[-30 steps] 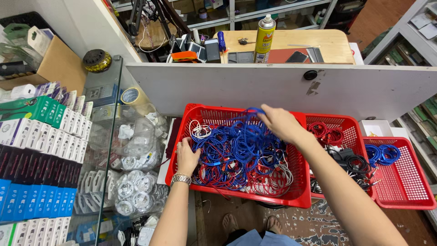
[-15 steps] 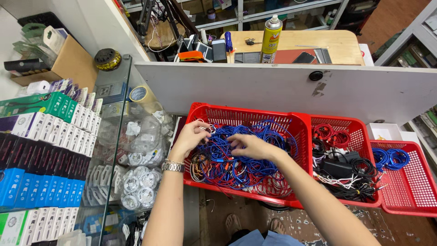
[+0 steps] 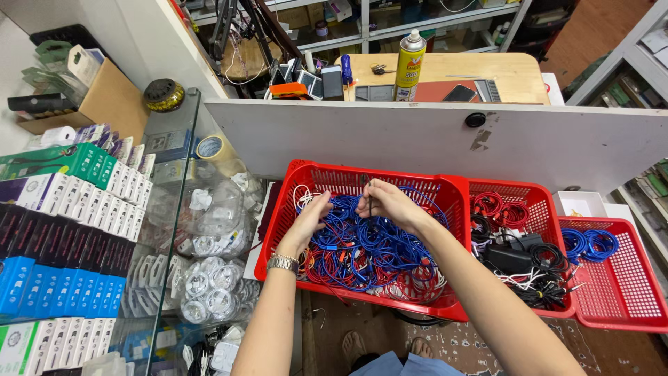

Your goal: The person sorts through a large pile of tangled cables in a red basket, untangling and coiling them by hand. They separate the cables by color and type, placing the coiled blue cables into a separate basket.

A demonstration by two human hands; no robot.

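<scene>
1. We find both hands inside the large red basket [image 3: 456, 202], which stands below a white partition [image 3: 431, 143].
2. The basket holds a tangled heap of blue cables [image 3: 369, 244], with some red and white leads mixed in along the near edge.
3. Our left hand [image 3: 306, 221] rests over the left part of the heap, fingers curled together among the blue cables; we cannot tell whether they clamp a particular strand. A metal wristwatch [image 3: 283, 263] sits on that wrist.
4. Our right hand [image 3: 390, 202] is at the middle rear of the heap, just beside the left hand. Its thumb and forefinger are pinched on a thin dark lead [image 3: 369, 205] that hangs down from them.
5. A second red basket [image 3: 550, 198] touches the first on its right and holds red coils, black adapters and black wires.
6. A third red basket [image 3: 626, 278], further right, holds a small coil of blue cable.
7. On the left, a glass case [image 3: 174, 209] holds bagged white cables, beside rows of small boxes [image 3: 62, 209].
8. A yellow spray can [image 3: 409, 59] stands on the wooden desk [image 3: 487, 69] behind the partition.
</scene>
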